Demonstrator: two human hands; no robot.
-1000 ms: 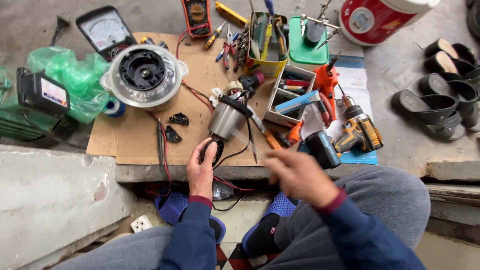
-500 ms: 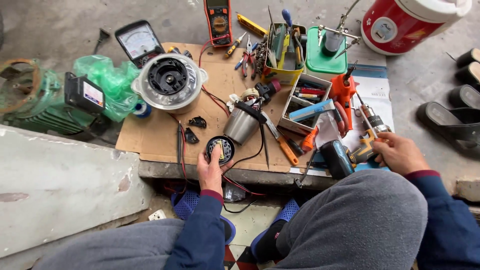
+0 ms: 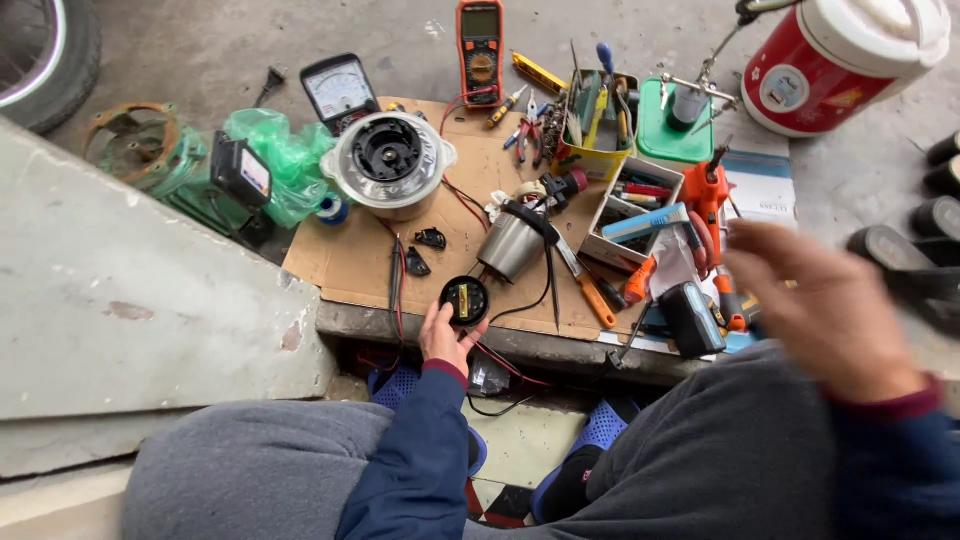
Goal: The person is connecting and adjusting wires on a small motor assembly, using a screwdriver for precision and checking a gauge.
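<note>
Here, a small round black cap with a yellow centre (image 3: 466, 300) is gripped in the left hand (image 3: 445, 335) at the near edge of the brown cardboard sheet (image 3: 350, 265), beside a grey metal cylinder (image 3: 510, 245). Inspection seems in hand; steady holding is called for. The right hand (image 3: 825, 305) is raised, blurred, fingers spread, nothing held.

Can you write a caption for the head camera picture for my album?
Left hand holds a round black part over a tool-covered cardboard sheet; right hand blurs.
</note>
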